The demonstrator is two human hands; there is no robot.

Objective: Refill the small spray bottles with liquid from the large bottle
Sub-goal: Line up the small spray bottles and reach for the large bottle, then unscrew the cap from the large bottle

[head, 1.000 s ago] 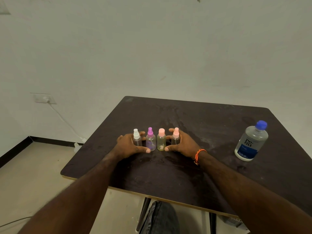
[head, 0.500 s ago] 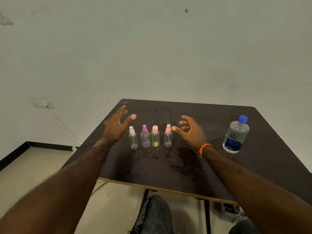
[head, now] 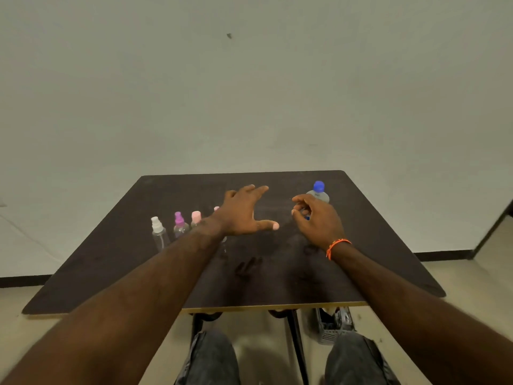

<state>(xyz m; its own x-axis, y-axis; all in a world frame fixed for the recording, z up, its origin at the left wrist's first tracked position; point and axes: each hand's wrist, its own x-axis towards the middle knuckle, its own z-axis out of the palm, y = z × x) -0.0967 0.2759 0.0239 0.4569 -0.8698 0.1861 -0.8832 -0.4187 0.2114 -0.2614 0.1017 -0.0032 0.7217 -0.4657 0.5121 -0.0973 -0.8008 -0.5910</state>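
Dark table [head: 374, 245] at frame centre bears 4 sprayers [head: 180, 226] left, large bottle [head: 319, 193] right; left hand [head: 244, 212] spread, right hand [head: 316, 218] loosely curled, both holding nothing.

Both hands hover over the table [head: 374, 245]: left hand [head: 244, 215] spread, right hand [head: 319, 220] loosely curled before the large bottle [head: 319, 193].

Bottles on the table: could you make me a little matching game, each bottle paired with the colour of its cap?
Things:
1. Large bottle
2. Leftmost small spray bottle
3. Second small spray bottle from the left
4. Third small spray bottle from the left

Cap colours:
A. purple
B. blue
C. pink
D. white

Pairs: 1-B, 2-D, 3-A, 4-C
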